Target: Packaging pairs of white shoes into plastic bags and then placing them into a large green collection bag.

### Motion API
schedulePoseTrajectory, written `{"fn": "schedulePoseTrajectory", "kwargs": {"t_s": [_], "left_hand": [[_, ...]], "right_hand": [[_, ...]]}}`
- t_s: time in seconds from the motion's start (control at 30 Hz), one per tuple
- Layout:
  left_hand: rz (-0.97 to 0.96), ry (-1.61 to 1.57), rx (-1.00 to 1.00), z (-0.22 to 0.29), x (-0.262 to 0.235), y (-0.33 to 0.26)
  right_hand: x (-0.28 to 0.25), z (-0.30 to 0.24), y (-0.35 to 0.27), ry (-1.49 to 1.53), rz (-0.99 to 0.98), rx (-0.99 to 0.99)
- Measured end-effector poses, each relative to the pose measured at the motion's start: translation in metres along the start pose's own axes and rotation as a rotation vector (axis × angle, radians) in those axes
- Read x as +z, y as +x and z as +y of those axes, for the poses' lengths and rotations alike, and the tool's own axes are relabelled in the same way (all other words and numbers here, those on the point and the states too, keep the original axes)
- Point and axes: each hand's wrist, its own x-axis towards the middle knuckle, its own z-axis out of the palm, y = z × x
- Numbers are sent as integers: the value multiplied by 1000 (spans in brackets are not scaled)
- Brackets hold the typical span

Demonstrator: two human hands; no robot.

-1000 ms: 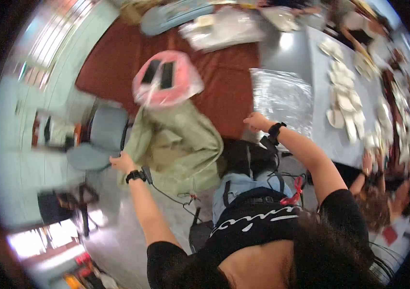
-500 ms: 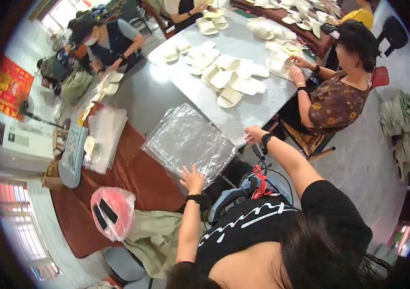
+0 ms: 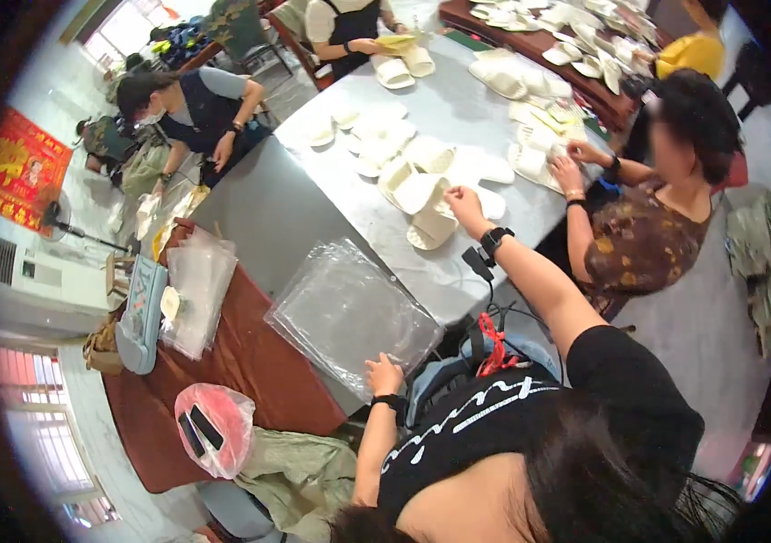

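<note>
My right hand (image 3: 470, 210) reaches over the table to the nearest cream slippers (image 3: 420, 192), its fingers bent and apart at a slipper's edge. Whether they touch it cannot be made out. Several more cream slippers (image 3: 376, 136) lie in a loose group beyond. My left hand (image 3: 384, 376) is low at the near right edge of a stack of clear plastic bags (image 3: 349, 312). Its fingers are spread, with nothing seen in them. The bags lie flat across the grey surface beside the brown one.
At the right a co-worker (image 3: 648, 226) handles slippers; another person (image 3: 191, 118) bends at the far left. More clear bags (image 3: 200, 294) and a blue case (image 3: 141, 312) lie left. A pink bundle in plastic (image 3: 231, 425) sits near me. A cable (image 3: 478, 262) runs by my right forearm.
My right hand has moved away from me, from the table's near corner to the slippers. My left hand stays by the bags. The view has shifted, and the person at far left has turned.
</note>
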Motion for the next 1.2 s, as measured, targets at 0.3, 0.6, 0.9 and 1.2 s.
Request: {"fn": "schedulePoseTrajectory", "kwargs": {"t_s": [0.3, 0.6, 0.9, 1.2], "left_hand": [[-59, -71, -1, -13, 34, -14], [-26, -105, -13, -15, 41, -5], [-104, -98, 22, -14, 33, -5], [-188, -20, -29, -10, 36, -4]], "right_hand": [[51, -37, 71, -1073, -517, -58], [109, 0, 71, -901, 166, 97], [75, -28, 88, -1071, -230, 83], [68, -14, 103, -869, -80, -356]]}}
